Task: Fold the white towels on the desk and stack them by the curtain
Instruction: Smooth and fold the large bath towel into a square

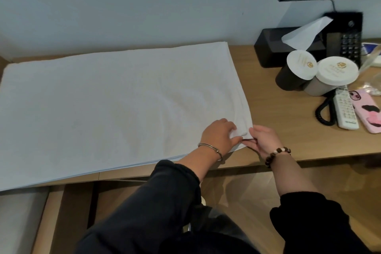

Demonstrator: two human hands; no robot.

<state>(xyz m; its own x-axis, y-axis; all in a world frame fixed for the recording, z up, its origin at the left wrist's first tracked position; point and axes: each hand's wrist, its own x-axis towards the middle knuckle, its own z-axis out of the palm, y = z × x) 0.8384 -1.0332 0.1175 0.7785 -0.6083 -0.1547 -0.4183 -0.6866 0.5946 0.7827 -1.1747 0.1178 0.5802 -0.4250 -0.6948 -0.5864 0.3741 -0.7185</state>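
Towel [115, 101]: white, flat and rectangular, spread on the wooden desk [288, 130]. Its long axis runs left to right, with the far edge close to the wall and the near edge along the desk front. The cloth is smooth, with slight creases toward the near right corner.

Left hand [218, 136]: palm down on that corner, fingers curled, gripping bunched cloth.

Right hand [265, 140]: just beside it, thumb and forefinger pinching the corner's edge.

Both forearms reach forward from dark sleeves.

towel [115, 97]: matt white cloth | desk [288, 130]: smooth wood | phone [366, 110]: glossy
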